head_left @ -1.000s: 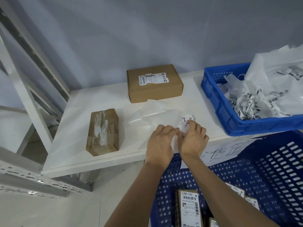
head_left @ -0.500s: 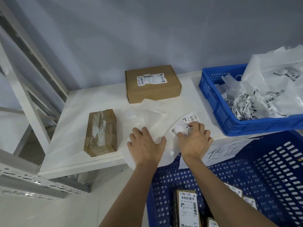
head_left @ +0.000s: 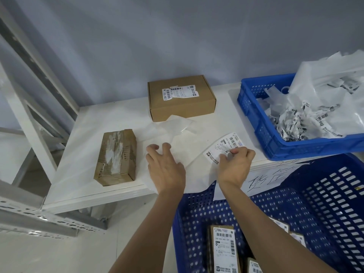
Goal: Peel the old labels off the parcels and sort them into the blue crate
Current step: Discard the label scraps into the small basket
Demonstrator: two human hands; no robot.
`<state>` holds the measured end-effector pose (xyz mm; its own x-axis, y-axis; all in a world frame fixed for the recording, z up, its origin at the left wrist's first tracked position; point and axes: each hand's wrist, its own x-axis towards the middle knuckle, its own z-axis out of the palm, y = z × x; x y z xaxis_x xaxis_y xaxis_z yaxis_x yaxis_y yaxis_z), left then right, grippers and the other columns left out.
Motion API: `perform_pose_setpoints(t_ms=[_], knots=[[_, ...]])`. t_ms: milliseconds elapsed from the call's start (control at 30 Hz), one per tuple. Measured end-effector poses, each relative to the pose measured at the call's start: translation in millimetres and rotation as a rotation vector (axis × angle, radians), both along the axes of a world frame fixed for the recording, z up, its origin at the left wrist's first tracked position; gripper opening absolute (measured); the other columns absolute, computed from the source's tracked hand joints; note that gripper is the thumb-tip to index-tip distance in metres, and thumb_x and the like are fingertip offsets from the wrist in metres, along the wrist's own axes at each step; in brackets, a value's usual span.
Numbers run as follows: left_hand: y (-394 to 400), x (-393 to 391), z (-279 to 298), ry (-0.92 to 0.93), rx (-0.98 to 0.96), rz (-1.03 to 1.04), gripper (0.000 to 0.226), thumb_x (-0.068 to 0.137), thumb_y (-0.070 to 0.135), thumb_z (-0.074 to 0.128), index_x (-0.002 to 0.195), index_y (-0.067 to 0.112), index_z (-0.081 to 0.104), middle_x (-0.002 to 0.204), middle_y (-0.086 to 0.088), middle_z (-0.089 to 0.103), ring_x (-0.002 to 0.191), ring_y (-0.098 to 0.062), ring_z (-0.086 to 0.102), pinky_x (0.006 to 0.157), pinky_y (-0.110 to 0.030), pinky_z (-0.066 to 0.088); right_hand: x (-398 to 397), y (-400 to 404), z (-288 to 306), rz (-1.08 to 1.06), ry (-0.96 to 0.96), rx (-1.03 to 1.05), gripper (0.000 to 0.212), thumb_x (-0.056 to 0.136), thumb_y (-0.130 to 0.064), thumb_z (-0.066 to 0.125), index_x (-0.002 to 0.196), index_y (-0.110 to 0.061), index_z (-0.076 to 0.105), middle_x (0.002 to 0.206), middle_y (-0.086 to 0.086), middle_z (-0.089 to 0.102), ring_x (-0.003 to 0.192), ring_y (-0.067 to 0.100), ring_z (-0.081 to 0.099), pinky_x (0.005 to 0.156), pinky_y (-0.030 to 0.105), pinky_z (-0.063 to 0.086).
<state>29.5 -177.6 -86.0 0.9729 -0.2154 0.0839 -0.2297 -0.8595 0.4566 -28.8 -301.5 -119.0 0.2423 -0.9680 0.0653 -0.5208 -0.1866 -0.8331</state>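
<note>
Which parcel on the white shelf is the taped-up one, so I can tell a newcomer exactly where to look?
Start at the white shelf against the grey wall. Two brown parcels sit on it: a flat cardboard box at the back and the taped parcel near the front-left edge, left of the left hand. It alone is wrapped in glossy tape with a torn white patch on top, no readable label.

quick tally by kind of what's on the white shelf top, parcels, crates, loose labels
Cardboard parcels: 2, the labelled box and the taped brown parcel
White plastic mailer bags: 1, under the left hand
Blue crates: 1
Loose labels: 1, pinched by the right hand
Total: 5
</note>
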Motion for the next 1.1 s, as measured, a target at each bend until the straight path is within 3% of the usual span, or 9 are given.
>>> perform_pose_setpoints(t_ms=[133,300,400,467,533,633,800,967,1100], knots=[[-8,-1,7,-0.171,-0.109,-0.138,0.02,0.088,0.014,0.064,0.108,0.017,0.063,0.111,-0.004,0.053,0.101,-0.022,0.051,0.085,-0.029,0.036,1,2,8,0.036,-0.162,0.059,0.025,0.085,-0.004,0.069,0.102,-0.004,0.051,0.113,0.003,0.041,0.072,0.011,0.053,0.075,0.016,0.042],[-23,5,14,0.114,-0.122,-0.344,0.036,0.099,0.025,0.054,0.134,0.018,0.054,0.121,0.0,0.067,0.113,-0.022,0.055,0.098,-0.035,0.044,5,4,13,0.059,-0.299,0.086,0.029,0.082,-0.004,0.074,0.101,-0.003,0.053,0.103,0.003,0.044,0.067,0.0,0.051,0.07,-0.006,0.031],[-28,9,18,0.245,-0.184,-0.299,0.03,0.097,0.014,0.055,0.127,0.018,0.061,0.116,-0.001,0.069,0.104,-0.019,0.062,0.09,-0.028,0.048,9,6,17,0.097,-0.3,0.107,0.033,0.08,-0.01,0.077,0.106,-0.01,0.056,0.106,-0.003,0.044,0.076,0.01,0.052,0.082,0.009,0.042],[-29,13,19,0.295,-0.255,-0.228,0.029,0.095,0.008,0.055,0.12,0.02,0.065,0.112,-0.002,0.069,0.092,-0.015,0.062,0.08,-0.022,0.046,8,7,14,0.109,-0.045,-0.029,0.035,0.079,-0.02,0.078,0.109,-0.022,0.061,0.119,-0.007,0.047,0.095,0.014,0.046,0.086,0.025,0.04],[-29,16,17,0.31,-0.287,-0.194,0.029,0.095,0.007,0.055,0.116,0.022,0.067,0.111,-0.002,0.069,0.086,-0.011,0.057,0.075,-0.02,0.043,6,8,12,0.144,0.152,-0.236,0.028,0.079,-0.025,0.074,0.106,-0.03,0.067,0.126,-0.01,0.05,0.105,0.018,0.041,0.09,0.026,0.03],[-29,18,16,0.338,-0.356,-0.197,0.029,0.095,0.005,0.055,0.114,0.021,0.068,0.111,0.001,0.068,0.087,-0.009,0.057,0.074,-0.012,0.037,8,13,14,0.321,0.096,-0.321,0.015,0.084,-0.026,0.067,0.099,-0.027,0.072,0.115,-0.013,0.061,0.107,0.017,0.044,0.09,0.023,0.025],[-29,18,19,0.403,-0.452,-0.176,0.027,0.095,0.005,0.054,0.111,0.019,0.071,0.109,-0.002,0.071,0.102,-0.017,0.064,0.086,-0.02,0.042,17,21,18,0.431,-0.147,-0.027,0.015,0.087,-0.026,0.069,0.101,-0.02,0.068,0.103,-0.007,0.069,0.1,0.013,0.062,0.093,0.034,0.048],[-27,22,20,0.348,-0.428,-0.202,0.032,0.096,0.002,0.05,0.107,0.021,0.073,0.095,0.005,0.064,0.087,-0.012,0.059,0.076,-0.021,0.045,22,22,26,0.345,-0.245,0.221,0.011,0.08,-0.023,0.078,0.087,-0.018,0.071,0.085,-0.01,0.071,0.086,0.003,0.066,0.083,0.02,0.05],[-29,23,21,0.351,-0.436,-0.203,0.035,0.096,-0.001,0.047,0.105,0.022,0.073,0.099,0.002,0.066,0.086,-0.01,0.058,0.069,-0.016,0.043,26,22,35,0.216,-0.374,0.529,0.009,0.075,-0.013,0.079,0.079,-0.017,0.073,0.082,-0.007,0.072,0.079,0.006,0.065,0.077,0.018,0.048]])
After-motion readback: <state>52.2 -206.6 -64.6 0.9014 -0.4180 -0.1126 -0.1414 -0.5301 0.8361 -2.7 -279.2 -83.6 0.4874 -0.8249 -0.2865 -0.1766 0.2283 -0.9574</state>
